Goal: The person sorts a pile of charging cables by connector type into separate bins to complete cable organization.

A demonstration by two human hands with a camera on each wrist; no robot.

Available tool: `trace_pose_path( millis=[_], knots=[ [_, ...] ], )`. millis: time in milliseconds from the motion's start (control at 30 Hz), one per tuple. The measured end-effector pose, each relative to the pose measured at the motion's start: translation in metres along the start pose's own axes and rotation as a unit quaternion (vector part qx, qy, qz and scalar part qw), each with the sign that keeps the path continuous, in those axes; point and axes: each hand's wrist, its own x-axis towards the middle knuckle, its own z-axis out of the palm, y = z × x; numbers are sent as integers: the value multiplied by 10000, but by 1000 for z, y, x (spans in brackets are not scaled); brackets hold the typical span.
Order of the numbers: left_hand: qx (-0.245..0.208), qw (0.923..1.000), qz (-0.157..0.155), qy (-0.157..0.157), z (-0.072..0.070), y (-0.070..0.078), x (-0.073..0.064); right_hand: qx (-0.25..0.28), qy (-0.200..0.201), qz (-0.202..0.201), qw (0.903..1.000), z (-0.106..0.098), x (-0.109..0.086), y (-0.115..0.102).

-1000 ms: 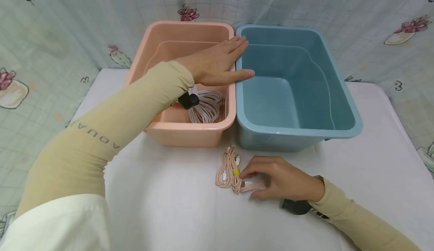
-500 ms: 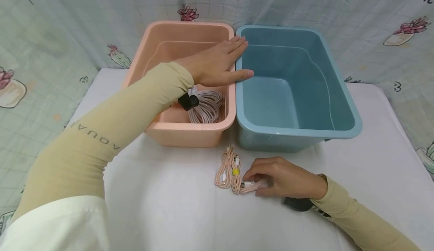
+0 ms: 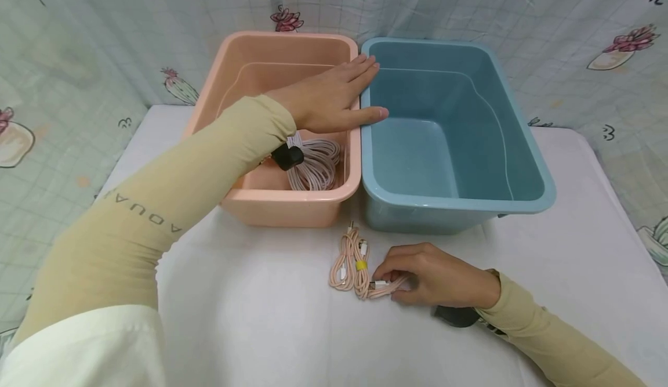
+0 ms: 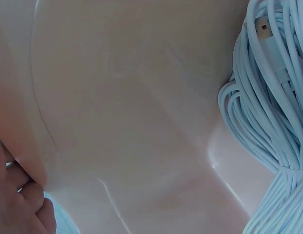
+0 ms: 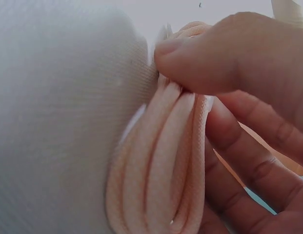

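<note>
Starting at the left, the pink tub [image 3: 292, 195] has a coil of white cable [image 3: 317, 166] inside, and my left hand [image 3: 336, 97] lies with straight fingers across the adjoining rims of that tub and the blue tub [image 3: 459, 203]; a light press there should steady both. In front, on the tabletop [image 3: 250, 300], come the left bundle [image 3: 342, 274] of pink cable, the middle bundle [image 3: 360, 284] in its yellow tie [image 3: 361, 265], then the right bundle [image 3: 388, 288], its plug close beside the middle one. My right hand [image 3: 437, 277] pinches that right bundle between thumb and fingers. I'd gather every folded strand in the pinch, then ease rightward before lifting, so the plug doesn't snag its neighbour.
</note>
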Motion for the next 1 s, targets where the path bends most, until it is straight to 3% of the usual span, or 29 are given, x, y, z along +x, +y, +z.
trace_pose_path(
  millis=[1000],
  knots=[
    [-27,10000,66,-40,-1,0,-1,-70,189,-188,9996,-4,-1,-5]
  ],
)
